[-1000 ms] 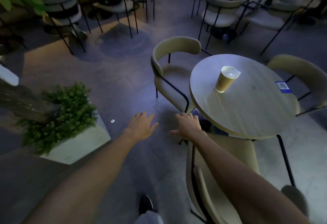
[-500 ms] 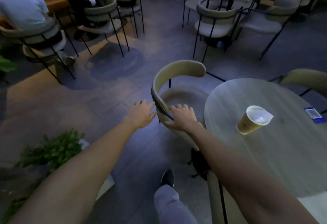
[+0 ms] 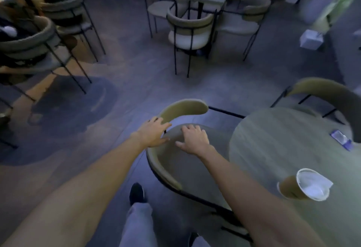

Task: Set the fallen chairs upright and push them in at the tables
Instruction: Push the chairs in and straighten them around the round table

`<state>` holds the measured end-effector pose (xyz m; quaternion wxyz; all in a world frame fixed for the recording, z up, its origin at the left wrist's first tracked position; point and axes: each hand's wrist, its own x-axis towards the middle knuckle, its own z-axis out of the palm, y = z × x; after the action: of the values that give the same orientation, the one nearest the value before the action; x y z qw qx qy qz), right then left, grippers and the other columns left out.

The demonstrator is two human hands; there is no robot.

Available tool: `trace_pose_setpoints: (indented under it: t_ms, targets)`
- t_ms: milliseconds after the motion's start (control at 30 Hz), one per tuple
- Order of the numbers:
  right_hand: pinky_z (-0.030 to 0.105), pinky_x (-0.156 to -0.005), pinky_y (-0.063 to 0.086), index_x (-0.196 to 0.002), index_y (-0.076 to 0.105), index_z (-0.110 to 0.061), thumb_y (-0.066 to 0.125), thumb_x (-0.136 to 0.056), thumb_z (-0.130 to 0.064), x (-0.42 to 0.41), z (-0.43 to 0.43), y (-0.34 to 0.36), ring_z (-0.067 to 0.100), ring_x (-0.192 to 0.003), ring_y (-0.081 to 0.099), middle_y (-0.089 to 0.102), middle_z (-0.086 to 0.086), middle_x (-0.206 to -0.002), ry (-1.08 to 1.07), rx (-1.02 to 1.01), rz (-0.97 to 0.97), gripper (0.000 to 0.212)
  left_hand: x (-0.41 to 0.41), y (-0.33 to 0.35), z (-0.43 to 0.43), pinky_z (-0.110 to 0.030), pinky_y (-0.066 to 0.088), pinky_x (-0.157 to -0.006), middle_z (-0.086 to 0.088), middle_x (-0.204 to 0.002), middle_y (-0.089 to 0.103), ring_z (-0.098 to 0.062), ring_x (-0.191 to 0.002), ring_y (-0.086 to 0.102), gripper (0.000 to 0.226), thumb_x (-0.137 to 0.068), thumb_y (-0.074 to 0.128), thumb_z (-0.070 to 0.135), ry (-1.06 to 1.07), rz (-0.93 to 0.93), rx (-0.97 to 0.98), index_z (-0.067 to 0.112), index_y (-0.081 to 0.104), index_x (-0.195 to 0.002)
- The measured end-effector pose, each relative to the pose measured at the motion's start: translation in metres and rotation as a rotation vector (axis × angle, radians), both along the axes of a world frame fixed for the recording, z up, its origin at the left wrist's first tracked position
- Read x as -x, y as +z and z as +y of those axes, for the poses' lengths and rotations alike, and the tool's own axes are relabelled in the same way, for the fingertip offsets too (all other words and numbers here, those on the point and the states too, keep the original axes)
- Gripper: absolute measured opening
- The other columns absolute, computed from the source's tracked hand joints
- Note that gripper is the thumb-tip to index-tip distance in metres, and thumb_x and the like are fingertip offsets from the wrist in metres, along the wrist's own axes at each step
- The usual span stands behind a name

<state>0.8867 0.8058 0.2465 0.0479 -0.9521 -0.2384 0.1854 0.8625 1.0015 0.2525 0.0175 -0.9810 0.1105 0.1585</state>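
Chair (image 3: 181, 160) upright, just left of the round bench (image 3: 273, 149). Left hand (image 3: 152, 132) draped on its backrest, right hand (image 3: 193, 139) flat over the seat, grip wide, clasping nothing. Push level and slow; cup (image 3: 300, 186) near bench edge could tip.

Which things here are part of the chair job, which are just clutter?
Job:
- chair beside the round table, upright
- round table
- left hand on the chair's backrest
- right hand over the seat; contact unclear

Lying about:
- paper cup on the round table
- blue card near the table's far edge
- white box on the floor
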Motion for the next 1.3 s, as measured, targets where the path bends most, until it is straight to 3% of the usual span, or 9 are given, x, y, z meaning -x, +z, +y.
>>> trace_pose_setpoints:
  t_ms: [167, 367, 500, 767, 967, 1300]
  targets:
    - [0.049, -0.102, 0.039, -0.139, 0.043, -0.015, 0.056, -0.090, -0.055, -0.040, 0.031, -0.014, 0.036, -0.130, 0.043, 0.049, 0.013, -0.142, -0.326, 0.024, 0.045, 0.065, -0.102, -0.026, 0.024, -0.045, 0.036, -0.105, -0.010, -0.145, 0.041, -0.033, -0.135, 0.035, 0.065, -0.096, 0.051, 0.052, -0.288, 0.036, 0.015, 0.025, 0.032, -0.152]
    - [0.050, -0.104, 0.037, -0.145, 0.039, -0.014, 0.052, -0.091, -0.054, -0.034, 0.074, -0.015, 0.038, -0.132, 0.042, 0.046, 0.014, -0.145, -0.679, 0.023, 0.115, 0.068, -0.169, -0.027, 0.041, -0.047, 0.034, -0.112, -0.010, -0.149, 0.037, -0.032, -0.139, 0.033, 0.069, -0.093, 0.053, 0.053, -0.611, 0.175, 0.092, 0.026, 0.031, -0.153]
    - [0.051, -0.106, 0.037, -0.147, 0.038, -0.016, 0.051, -0.093, -0.054, -0.027, 0.105, -0.011, 0.038, -0.133, 0.041, 0.045, 0.014, -0.146, -0.853, 0.011, 0.103, 0.068, -0.199, -0.027, 0.050, -0.046, 0.036, -0.111, -0.009, -0.150, 0.038, -0.031, -0.137, 0.036, 0.069, -0.094, 0.051, 0.055, -0.786, 0.158, 0.077, 0.026, 0.031, -0.154]
    - [0.050, -0.102, 0.039, -0.142, 0.042, -0.016, 0.051, -0.093, -0.054, 0.014, 0.177, 0.004, 0.038, -0.129, 0.044, 0.049, 0.013, -0.140, -1.135, 0.034, 0.013, 0.063, -0.184, -0.020, 0.075, -0.047, 0.037, -0.111, -0.010, -0.151, 0.036, -0.031, -0.139, 0.033, 0.066, -0.096, 0.050, 0.054, -1.092, 0.141, 0.091, 0.027, 0.031, -0.153]
    - [0.049, -0.102, 0.040, -0.141, 0.042, -0.017, 0.052, -0.091, -0.054, 0.045, 0.247, 0.009, 0.038, -0.129, 0.044, 0.049, 0.013, -0.140, -1.307, 0.039, 0.063, 0.063, -0.154, -0.012, 0.115, -0.048, 0.043, -0.104, -0.010, -0.145, 0.042, -0.033, -0.133, 0.040, 0.059, -0.098, 0.047, 0.049, -1.299, 0.108, 0.039, 0.026, 0.034, -0.151]
    - [0.049, -0.100, 0.040, -0.137, 0.046, -0.017, 0.051, -0.090, -0.050, 0.006, 0.311, -0.021, 0.037, -0.126, 0.046, 0.052, 0.012, -0.136, -1.601, -0.002, 0.137, 0.058, -0.203, -0.044, 0.130, -0.050, 0.045, -0.098, -0.012, -0.136, 0.048, -0.035, -0.124, 0.046, 0.049, -0.100, 0.043, 0.045, -1.528, 0.147, -0.053, 0.024, 0.040, -0.144]
